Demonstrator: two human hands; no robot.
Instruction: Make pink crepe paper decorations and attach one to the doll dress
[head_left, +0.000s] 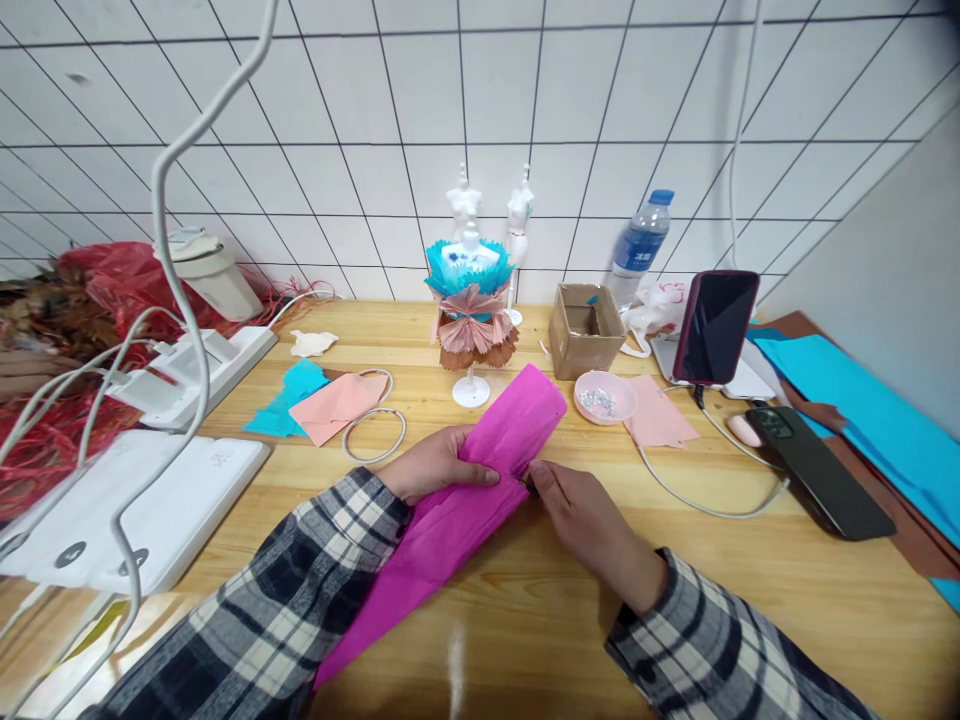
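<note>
A long folded strip of magenta crepe paper [450,540] runs slantwise over the wooden table. My left hand [435,465] is closed on it, thumb on top near the middle. At the paper's right edge, my right hand [589,510] grips a small dark tool [529,485], mostly hidden by the fingers, and its tip meets the paper where a notch shows. Beyond the paper stands a small white dress form [471,385] wearing a ruffled paper dress [472,300] in blue, dusty pink and brown.
Two bare white mannequins stand behind. A cardboard box [587,335], a pink bowl [604,397] of small shiny beads, a water bottle [641,245] and phones [817,470] lie rightward. Paper scraps [337,405], a power strip [210,370], a white power bank [195,500] and loose cables are left.
</note>
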